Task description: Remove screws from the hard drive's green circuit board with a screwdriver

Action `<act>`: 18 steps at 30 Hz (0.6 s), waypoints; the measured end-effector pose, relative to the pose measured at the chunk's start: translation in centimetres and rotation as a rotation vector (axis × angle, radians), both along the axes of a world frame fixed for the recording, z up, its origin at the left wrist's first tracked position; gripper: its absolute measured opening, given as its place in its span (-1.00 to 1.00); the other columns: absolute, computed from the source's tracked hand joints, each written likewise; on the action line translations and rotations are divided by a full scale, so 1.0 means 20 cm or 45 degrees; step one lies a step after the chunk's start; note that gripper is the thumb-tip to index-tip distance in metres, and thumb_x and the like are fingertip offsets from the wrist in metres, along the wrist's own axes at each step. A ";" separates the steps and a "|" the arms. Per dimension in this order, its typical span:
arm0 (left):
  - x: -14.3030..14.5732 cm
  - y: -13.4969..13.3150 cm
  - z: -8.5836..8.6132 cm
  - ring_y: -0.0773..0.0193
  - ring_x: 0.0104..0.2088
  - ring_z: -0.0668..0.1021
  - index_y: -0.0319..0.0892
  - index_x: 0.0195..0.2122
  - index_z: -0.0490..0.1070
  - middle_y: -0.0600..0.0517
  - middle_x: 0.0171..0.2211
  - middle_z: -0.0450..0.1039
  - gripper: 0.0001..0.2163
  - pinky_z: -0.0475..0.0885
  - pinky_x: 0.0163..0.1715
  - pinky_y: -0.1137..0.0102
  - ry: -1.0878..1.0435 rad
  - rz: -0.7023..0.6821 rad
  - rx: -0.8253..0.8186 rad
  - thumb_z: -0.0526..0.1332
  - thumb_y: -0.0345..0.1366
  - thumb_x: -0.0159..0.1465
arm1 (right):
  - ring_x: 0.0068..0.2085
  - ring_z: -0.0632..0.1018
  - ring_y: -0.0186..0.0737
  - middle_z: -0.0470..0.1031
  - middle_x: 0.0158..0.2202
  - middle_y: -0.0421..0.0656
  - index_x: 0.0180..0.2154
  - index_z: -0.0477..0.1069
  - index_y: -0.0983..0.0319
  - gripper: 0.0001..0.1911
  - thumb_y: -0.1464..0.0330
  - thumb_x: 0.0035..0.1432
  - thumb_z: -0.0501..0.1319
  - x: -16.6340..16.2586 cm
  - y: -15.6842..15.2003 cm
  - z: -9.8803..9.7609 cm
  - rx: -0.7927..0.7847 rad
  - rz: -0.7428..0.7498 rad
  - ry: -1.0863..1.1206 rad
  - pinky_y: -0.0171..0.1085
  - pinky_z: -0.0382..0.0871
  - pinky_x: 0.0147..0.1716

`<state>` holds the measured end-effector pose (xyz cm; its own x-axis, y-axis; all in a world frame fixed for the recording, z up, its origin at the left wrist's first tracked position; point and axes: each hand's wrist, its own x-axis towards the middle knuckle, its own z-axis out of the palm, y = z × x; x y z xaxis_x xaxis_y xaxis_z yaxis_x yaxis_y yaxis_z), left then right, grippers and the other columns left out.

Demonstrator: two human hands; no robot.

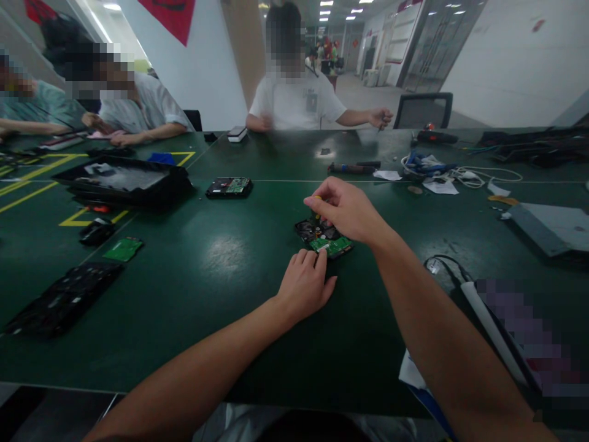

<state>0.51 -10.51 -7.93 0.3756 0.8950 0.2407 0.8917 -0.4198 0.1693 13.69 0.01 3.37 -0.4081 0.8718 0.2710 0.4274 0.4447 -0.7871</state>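
Note:
A hard drive with black casing and a green circuit board lies on the green table in front of me. My right hand is closed around a small screwdriver with yellow on its handle, held upright over the drive. The screwdriver's tip is too small to make out. My left hand rests at the drive's near edge, its fingers curled against it and holding it on the table. Part of the drive is hidden behind both hands.
Another hard drive lies farther left. A black tray, a loose green board and black parts are on the left. Cables, a power screwdriver and a grey metal box lie right. Several people sit across the table.

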 end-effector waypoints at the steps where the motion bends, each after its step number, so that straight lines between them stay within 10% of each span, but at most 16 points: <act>1: 0.00 0.00 0.00 -0.17 0.04 0.48 -0.34 0.33 0.29 -0.30 0.01 0.49 -0.46 0.47 0.02 -0.02 -0.029 -0.046 -0.012 0.12 -0.08 0.45 | -0.26 0.55 -0.13 0.58 -0.28 -0.13 -0.22 0.44 0.13 -0.67 0.02 0.27 0.33 0.00 0.00 0.00 0.001 -0.006 -0.001 -0.19 0.39 -0.32; 9: -0.10 0.13 0.08 -0.04 -0.01 0.57 -0.17 0.09 0.38 -0.20 -0.03 0.54 -0.69 0.50 0.00 0.07 -0.382 0.129 0.242 0.15 -0.08 0.46 | -0.25 0.54 -0.12 0.56 -0.29 -0.09 -0.27 0.44 0.15 -0.66 0.04 0.24 0.38 0.04 0.02 0.02 0.044 -0.087 -0.035 -0.17 0.38 -0.31; 14: -0.13 0.31 0.28 0.07 0.04 0.54 -0.11 0.25 0.23 -0.13 0.09 0.45 -0.51 0.51 0.04 0.15 -0.733 0.108 0.441 0.32 -0.24 0.34 | -0.23 0.55 -0.10 0.59 -0.26 -0.09 -0.26 0.47 0.17 -0.60 0.01 0.14 0.44 0.06 0.04 0.01 0.024 -0.075 -0.030 -0.18 0.38 -0.32; 18: -0.07 0.40 0.42 0.13 -0.07 0.55 -0.09 -0.05 0.41 -0.05 -0.06 0.49 -0.77 0.51 -0.12 0.25 -0.681 0.092 0.442 0.27 -0.41 0.27 | -0.21 0.57 -0.07 0.62 -0.24 -0.07 -0.26 0.50 0.18 -0.59 0.01 0.10 0.46 0.08 0.06 0.00 0.039 -0.101 0.007 -0.16 0.41 -0.30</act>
<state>-0.90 -2.55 0.48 0.0650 0.7499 0.6583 0.7497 -0.4721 0.4637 15.37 1.29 3.30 -0.3365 0.8926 0.3002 0.4580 0.4336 -0.7760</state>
